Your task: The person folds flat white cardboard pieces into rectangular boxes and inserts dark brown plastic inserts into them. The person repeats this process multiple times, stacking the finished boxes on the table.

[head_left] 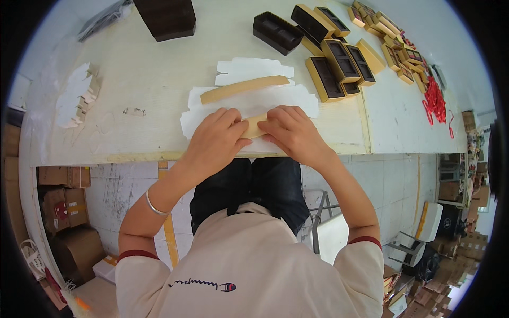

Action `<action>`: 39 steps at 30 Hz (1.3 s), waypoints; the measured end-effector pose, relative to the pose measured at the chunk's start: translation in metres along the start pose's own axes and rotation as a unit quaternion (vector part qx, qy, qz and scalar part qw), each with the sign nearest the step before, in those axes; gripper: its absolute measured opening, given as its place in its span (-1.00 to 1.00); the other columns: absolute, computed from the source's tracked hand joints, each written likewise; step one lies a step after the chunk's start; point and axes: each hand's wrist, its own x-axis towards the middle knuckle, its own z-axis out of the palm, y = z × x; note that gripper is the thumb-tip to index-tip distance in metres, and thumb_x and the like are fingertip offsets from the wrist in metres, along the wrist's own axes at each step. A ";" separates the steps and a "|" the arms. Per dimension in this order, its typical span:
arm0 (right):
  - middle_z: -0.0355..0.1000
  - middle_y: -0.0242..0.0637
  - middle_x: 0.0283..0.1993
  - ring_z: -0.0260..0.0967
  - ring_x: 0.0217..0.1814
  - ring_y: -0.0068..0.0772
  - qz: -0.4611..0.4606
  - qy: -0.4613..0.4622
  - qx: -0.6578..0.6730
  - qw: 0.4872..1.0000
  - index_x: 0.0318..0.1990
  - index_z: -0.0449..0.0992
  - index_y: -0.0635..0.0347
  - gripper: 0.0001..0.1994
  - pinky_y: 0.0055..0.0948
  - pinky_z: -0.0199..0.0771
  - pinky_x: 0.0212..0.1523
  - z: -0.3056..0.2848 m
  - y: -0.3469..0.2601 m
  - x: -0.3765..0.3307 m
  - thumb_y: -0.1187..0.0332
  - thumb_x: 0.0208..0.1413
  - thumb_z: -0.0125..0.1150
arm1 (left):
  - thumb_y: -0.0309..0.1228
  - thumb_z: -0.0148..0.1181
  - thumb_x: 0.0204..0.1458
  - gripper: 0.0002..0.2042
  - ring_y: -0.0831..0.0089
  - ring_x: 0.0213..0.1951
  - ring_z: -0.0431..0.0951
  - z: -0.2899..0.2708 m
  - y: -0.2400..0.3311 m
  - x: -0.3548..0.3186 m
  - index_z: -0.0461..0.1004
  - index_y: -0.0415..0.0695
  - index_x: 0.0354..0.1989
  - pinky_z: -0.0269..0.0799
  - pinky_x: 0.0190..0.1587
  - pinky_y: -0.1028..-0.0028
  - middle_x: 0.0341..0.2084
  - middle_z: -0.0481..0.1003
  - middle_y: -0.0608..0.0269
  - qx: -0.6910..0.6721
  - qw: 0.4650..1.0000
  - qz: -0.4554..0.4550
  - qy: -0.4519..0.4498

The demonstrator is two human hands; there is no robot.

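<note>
Both hands press down side by side on a tan cardboard strip (255, 126) that lies on white die-cut sheets (249, 103) near the front edge of the pale surface (143, 69). The left hand (217, 137) lies flat over the strip's left part, fingers bent and closed down on it, thumb tip reaching the strip's exposed middle. The right hand (293, 132) covers the right part the same way — fingers curled down onto the card, knuckles raised. Only a short piece of the strip shows between the two hands; whether its ends are pinched or just pressed is hard to tell from above.

Just behind the hands a second tan strip (245, 88) lies slanted on the white sheets, apart from the fingers. Further back and to the right stands a cluster of gold-edged boxes with dark inserts (339, 63), and beside them a black tray (277, 33). A row of small gold boxes (395, 45) runs along the far right, with red cords (435, 98) next to them. At the left edge sits a stack of white die-cut pieces (79, 95), and a dark box (167, 18) stands at the back — well away from the hands. A silver bangle (154, 205) circles the left wrist.
</note>
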 end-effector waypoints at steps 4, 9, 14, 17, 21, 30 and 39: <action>0.31 -0.27 -0.21 0.28 -0.10 -0.26 -0.031 -0.024 -0.042 0.998 -0.25 0.48 0.19 -0.80 -0.37 0.31 -0.08 0.005 0.005 0.002 0.43 -0.10 0.14 | -0.46 0.22 -0.08 -0.87 0.23 -0.31 0.42 0.000 -0.005 0.004 0.45 -0.21 -0.37 0.39 -0.25 0.32 -0.41 0.38 0.23 0.026 0.998 0.034 -0.046; 0.39 -0.16 -0.24 0.34 -0.15 -0.10 0.048 -0.091 0.036 0.994 -0.26 0.44 0.26 -0.80 -0.26 0.36 -0.15 0.004 0.018 0.022 0.57 -0.12 0.09 | -0.46 0.10 0.02 -0.93 0.24 -0.33 0.45 -0.004 -0.017 0.016 0.44 -0.18 -0.38 0.40 -0.32 0.34 -0.44 0.40 0.19 0.059 0.995 0.050 -0.063; 0.39 -0.19 -0.36 0.38 -0.23 -0.06 0.089 -0.143 0.063 0.984 -0.32 0.43 0.23 -0.86 -0.23 0.38 -0.20 0.013 0.030 0.048 0.52 -0.09 0.06 | -0.50 0.11 -0.04 -0.95 0.22 -0.27 0.48 0.001 -0.016 0.020 0.45 -0.16 -0.38 0.42 -0.30 0.34 -0.40 0.46 0.19 0.129 0.989 -0.046 -0.050; 0.39 -0.22 -0.35 0.38 -0.22 -0.13 0.053 -0.134 0.029 0.989 -0.34 0.43 0.19 -0.88 -0.27 0.35 -0.19 0.005 0.017 0.041 0.50 -0.11 0.09 | -0.46 0.15 -0.02 -0.89 0.19 -0.23 0.47 -0.019 -0.009 0.022 0.47 -0.14 -0.30 0.41 -0.25 0.33 -0.31 0.49 0.19 0.121 0.989 0.026 0.083; 0.35 -0.30 -0.32 0.34 -0.19 -0.26 -0.014 -0.126 -0.111 0.986 -0.36 0.41 0.13 -0.80 -0.37 0.28 -0.08 -0.003 -0.010 0.036 0.54 -0.23 0.15 | -0.45 0.21 -0.05 -0.75 0.23 -0.20 0.47 -0.045 -0.048 0.034 0.48 -0.18 -0.16 0.37 -0.09 0.37 -0.21 0.49 0.17 0.042 0.993 -0.026 0.103; 0.40 -0.25 -0.18 0.32 0.04 -0.12 0.040 0.028 0.073 0.996 -0.35 0.47 0.23 -0.72 -0.17 0.30 0.03 -0.021 0.006 0.002 0.72 -0.32 0.15 | -0.67 0.14 -0.13 -0.47 0.37 -0.20 0.45 -0.043 -0.001 0.009 0.33 -0.03 0.10 0.44 -0.19 0.46 0.20 0.18 0.12 -0.264 0.960 0.000 -0.095; 0.35 -0.16 0.02 0.23 0.19 0.00 0.016 0.002 0.032 0.999 -0.33 0.45 0.27 -0.72 -0.24 0.33 0.12 -0.024 -0.014 -0.012 0.68 -0.32 0.19 | -0.45 0.32 -0.22 -0.49 0.17 0.06 0.30 -0.028 -0.017 0.000 0.39 -0.09 0.02 0.30 0.07 0.32 0.19 0.25 0.30 -0.127 0.979 0.057 -0.148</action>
